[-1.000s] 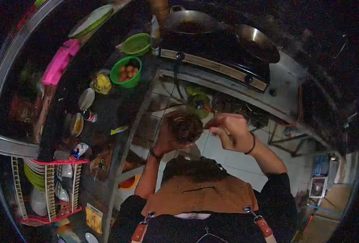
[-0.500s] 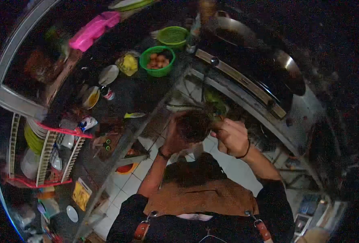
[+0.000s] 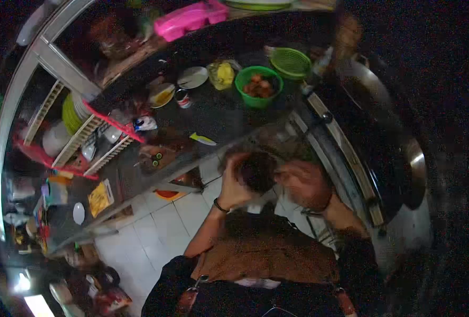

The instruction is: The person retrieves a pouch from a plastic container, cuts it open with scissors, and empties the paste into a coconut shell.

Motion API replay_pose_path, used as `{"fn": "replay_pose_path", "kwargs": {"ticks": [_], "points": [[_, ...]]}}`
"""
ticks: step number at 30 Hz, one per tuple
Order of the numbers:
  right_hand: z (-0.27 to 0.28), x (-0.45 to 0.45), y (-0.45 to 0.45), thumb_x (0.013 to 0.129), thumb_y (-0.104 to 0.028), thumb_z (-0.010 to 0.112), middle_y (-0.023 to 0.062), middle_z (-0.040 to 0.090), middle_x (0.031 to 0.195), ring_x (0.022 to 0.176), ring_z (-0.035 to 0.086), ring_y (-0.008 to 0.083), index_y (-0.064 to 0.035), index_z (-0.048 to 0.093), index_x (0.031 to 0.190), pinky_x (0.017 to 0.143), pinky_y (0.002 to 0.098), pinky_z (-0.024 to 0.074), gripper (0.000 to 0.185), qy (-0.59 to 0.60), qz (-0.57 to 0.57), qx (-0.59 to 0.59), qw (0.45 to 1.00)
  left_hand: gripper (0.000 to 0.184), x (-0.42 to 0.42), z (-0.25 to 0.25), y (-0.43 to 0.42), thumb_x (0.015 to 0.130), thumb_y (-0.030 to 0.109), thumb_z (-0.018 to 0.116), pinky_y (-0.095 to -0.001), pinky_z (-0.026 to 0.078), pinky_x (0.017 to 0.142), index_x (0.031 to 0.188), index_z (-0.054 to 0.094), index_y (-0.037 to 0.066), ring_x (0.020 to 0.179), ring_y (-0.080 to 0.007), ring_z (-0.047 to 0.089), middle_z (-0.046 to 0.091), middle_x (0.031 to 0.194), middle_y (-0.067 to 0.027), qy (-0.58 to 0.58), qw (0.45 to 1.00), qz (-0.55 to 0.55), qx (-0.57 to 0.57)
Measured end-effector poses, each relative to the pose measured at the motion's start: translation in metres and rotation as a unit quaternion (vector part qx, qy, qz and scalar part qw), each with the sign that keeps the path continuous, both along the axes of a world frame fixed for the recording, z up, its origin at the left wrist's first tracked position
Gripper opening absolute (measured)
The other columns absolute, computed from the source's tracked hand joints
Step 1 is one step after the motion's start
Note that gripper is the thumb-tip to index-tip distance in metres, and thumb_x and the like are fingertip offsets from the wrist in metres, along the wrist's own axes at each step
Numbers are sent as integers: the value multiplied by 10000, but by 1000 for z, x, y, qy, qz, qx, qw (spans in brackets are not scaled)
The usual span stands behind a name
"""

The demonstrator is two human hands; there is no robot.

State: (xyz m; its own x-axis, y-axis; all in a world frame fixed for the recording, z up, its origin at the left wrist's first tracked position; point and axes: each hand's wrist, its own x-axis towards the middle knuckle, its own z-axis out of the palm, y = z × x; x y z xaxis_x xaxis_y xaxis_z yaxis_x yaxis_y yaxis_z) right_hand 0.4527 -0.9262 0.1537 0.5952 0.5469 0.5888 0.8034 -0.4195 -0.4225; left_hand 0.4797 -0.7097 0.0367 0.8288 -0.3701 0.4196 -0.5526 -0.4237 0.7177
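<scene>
My left hand (image 3: 233,182), with a dark band at its wrist, is wrapped round the side of a dark brown, rounded object (image 3: 256,171). The object is held in front of my brown apron, and the dim light hides its exact kind. Close to the object's right side is my right hand (image 3: 307,184), smeared by motion. Its fingers are too blurred to show whether they hold anything. Beyond the hands, a knife with a yellow-green handle (image 3: 202,139) lies on the dark counter (image 3: 226,119).
A green basket (image 3: 258,101) of brownish round items, a green colander (image 3: 291,62), plates (image 3: 192,77) and a small can (image 3: 182,99) stand on the counter. The stove (image 3: 345,153) is at right, a dish rack (image 3: 81,142) at left. Floor tiles (image 3: 155,238) show below.
My view has turned, so counter things sit farther right and the stove looks steeper. My left hand still grips the dark object. My right hand, earlier pinched near it, is now blurred.
</scene>
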Motion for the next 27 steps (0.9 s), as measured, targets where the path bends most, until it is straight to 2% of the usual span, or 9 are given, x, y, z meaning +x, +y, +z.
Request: {"fn": "replay_pose_path", "kwargs": {"ticks": [1,7,13,17,18,21,22,24,27], "points": [[-7,5,-4,775,-6,602,143,617,936,705,614,251,21,584,940,600,326,518,169,36,19,26,999,1010,1,4,-5,491,309,877,-397,386,950,1270,298,29,1138,-271,454,414,1238,-141,79,986,-4,-149],[3,13,-16,792,-190,620,117,597,1048,900,606,252,-46,611,982,759,391,497,239,-25,87,-47,995,949,-16,18,-32,530,248,856,-391,399,944,1249,279,20,1108,-261,480,442,1205,-140,126,951,11,-284],[-5,-10,-29,723,-221,647,91,540,1153,1067,527,287,-146,595,1056,888,442,433,346,38,-11,-110,993,1037,-20,-11,-53,528,332,864,-416,331,997,1307,233,65,1175,-279,406,389,1275,-136,168,956,-32,-240],[6,-67,-42,711,-209,664,99,559,1093,1028,547,291,-144,586,1033,830,437,462,337,57,-164,-62,983,1048,-29,-46,-59,558,394,840,-442,262,1050,1347,215,103,1234,-299,341,352,1333,-130,203,959,-89,-177],[11,-84,-47,689,-181,665,102,567,1064,998,558,294,-133,578,1016,797,424,477,342,54,-200,-38,978,997,-25,-52,-61,600,444,796,-446,259,1052,1352,233,107,1236,-302,343,351,1345,-118,82,987,-118,-77],[0,-141,-42,642,-134,658,105,580,1009,926,577,290,-102,559,978,725,393,501,351,-31,-358,-15,933,816,-26,-57,-92,747,553,624,-466,234,1064,1352,304,109,1248,-295,343,363,1364,-96,325,867,-321,-197],[-6,-162,-38,618,-115,649,105,585,984,884,584,283,-83,549,957,686,374,509,355,-121,-438,-17,891,757,-27,-69,-98,782,530,594,-465,233,1064,1343,327,95,1249,-281,345,385,1348,-99,509,758,-310,-265],[-9,-191,-37,620,-116,657,107,586,961,852,583,272,-66,547,914,656,364,507,319,-57,-487,-47,871,702,-42,-82,-117,817,506,563,-465,233,1065,1333,351,82,1250,-268,347,407,1332,-102,686,601,-292,-287],[4,-235,-36,675,-95,682,110,578,809,704,569,262,-39,527,773,541,349,481,191,16,-546,-64,835,645,-78,-88,-138,813,414,605,-443,317,1015,1296,384,48,1197,-268,409,434,1301,-103,702,585,-367,-173]]}}
